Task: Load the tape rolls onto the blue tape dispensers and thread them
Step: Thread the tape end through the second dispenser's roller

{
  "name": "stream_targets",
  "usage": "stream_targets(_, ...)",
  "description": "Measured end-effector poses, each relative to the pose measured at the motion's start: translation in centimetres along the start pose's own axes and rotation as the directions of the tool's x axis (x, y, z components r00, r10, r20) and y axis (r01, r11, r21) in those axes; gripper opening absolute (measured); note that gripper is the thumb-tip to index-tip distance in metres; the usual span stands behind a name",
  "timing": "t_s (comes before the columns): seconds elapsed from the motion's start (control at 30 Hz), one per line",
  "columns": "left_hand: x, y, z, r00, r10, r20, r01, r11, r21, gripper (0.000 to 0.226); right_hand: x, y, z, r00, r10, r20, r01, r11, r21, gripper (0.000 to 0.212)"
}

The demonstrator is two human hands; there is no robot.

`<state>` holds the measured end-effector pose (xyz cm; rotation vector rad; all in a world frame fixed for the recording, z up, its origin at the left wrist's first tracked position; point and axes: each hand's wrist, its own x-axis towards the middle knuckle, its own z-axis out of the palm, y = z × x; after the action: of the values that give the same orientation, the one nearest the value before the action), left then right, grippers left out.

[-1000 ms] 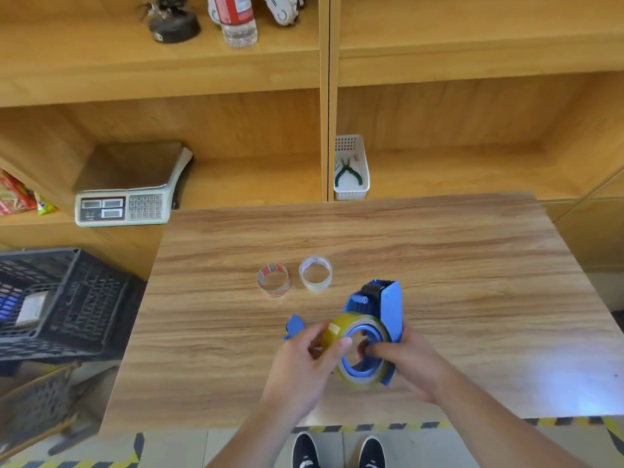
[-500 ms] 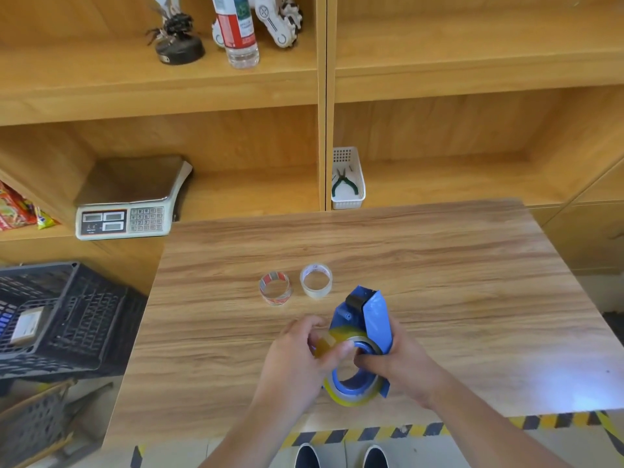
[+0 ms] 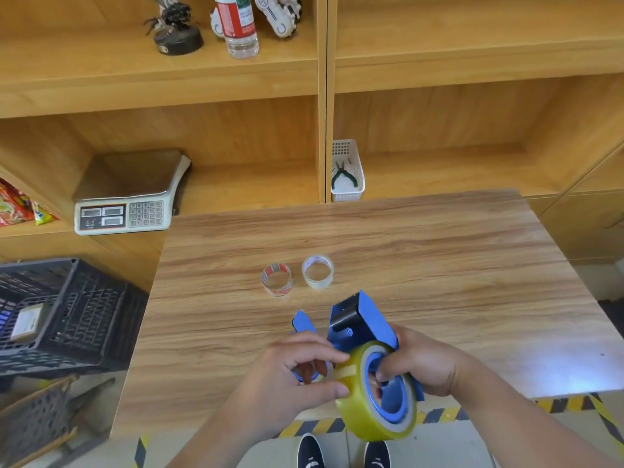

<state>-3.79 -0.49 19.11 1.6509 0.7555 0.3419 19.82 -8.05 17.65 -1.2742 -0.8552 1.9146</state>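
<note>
My right hand [image 3: 423, 363] holds a blue tape dispenser [image 3: 363, 319] over the table's near edge, its black cutter end pointing away from me. A yellowish tape roll [image 3: 358, 410] sits on the dispenser's blue hub. The fingers of my left hand [image 3: 297, 376] pinch the roll's left rim. Part of a second blue dispenser [image 3: 302, 324] lies on the table behind my left hand, mostly hidden. Two small rolls rest farther back on the table: one with red print [image 3: 276, 279] and a clear one [image 3: 317, 271].
The wooden table [image 3: 439, 265] stands before wooden shelving. The shelves hold a weighing scale [image 3: 125, 201], a white basket with pliers [image 3: 347, 172] and a bottle [image 3: 238, 25]. A black crate [image 3: 64, 315] stands left of the table. Striped floor tape [image 3: 439, 413] runs below.
The dispenser with its roll has come nearer to me and tilted, so the cutter end points away. My left fingers have shifted onto the roll's rim. The second dispenser shows again behind my left hand.
</note>
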Motion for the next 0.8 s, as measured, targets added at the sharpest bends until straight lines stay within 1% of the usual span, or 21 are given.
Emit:
stream_targets(0.13, 0.0, 0.4, -0.2, 1.000, 0.021, -0.010, -0.022, 0.995, -0.099, 0.025, 0.2, -0.3, 0.3, 0.998, 0.058, 0.023, -0.058, 0.998, -0.006, 0.025)
stream_targets(0.3, -0.1, 0.7, -0.3, 0.999, 0.027, -0.019, -0.029, 0.990, -0.135, 0.018, 0.3, -0.3, 0.6, 0.993, 0.112, 0.022, -0.113, 0.993, 0.025, 0.024)
stream_targets(0.4, -0.3, 0.7, -0.2, 0.999, 0.031, -0.036, -0.036, 0.987, -0.157, 0.014, 0.4, -0.1, 0.6, 0.993, 0.111, 0.042, -0.113, 0.993, 0.042, 0.034)
stream_targets(0.47, -0.4, 0.6, -0.1, 0.998, 0.036, -0.057, -0.045, 0.985, -0.165, 0.011, 0.5, -0.1, 0.6, 0.993, 0.108, 0.047, -0.110, 0.993, 0.041, 0.034)
stream_targets(0.57, -0.5, 0.5, -0.1, 0.997, 0.029, -0.070, -0.037, 0.992, -0.123, 0.011, 0.3, -0.2, 0.9, 0.993, 0.111, 0.038, -0.112, 0.993, 0.039, 0.027)
stream_targets(0.7, -1.1, 0.7, -0.4, 0.993, 0.073, -0.090, -0.068, 0.997, 0.048, 0.017, 0.4, -0.2, 1.4, 0.998, 0.065, -0.016, -0.064, 0.996, 0.066, 0.021)
stream_targets(0.73, -1.3, 0.8, -0.4, 0.992, 0.072, -0.099, -0.064, 0.994, 0.084, 0.022, 0.4, -0.3, 1.4, 0.998, 0.042, -0.043, -0.039, 0.997, 0.072, 0.020)
stream_targets(0.8, -1.6, 0.7, -0.2, 0.993, 0.029, -0.112, -0.021, 0.997, 0.070, 0.028, 0.4, -0.5, 1.6, 0.997, 0.003, -0.083, 0.002, 0.998, 0.069, 0.019)
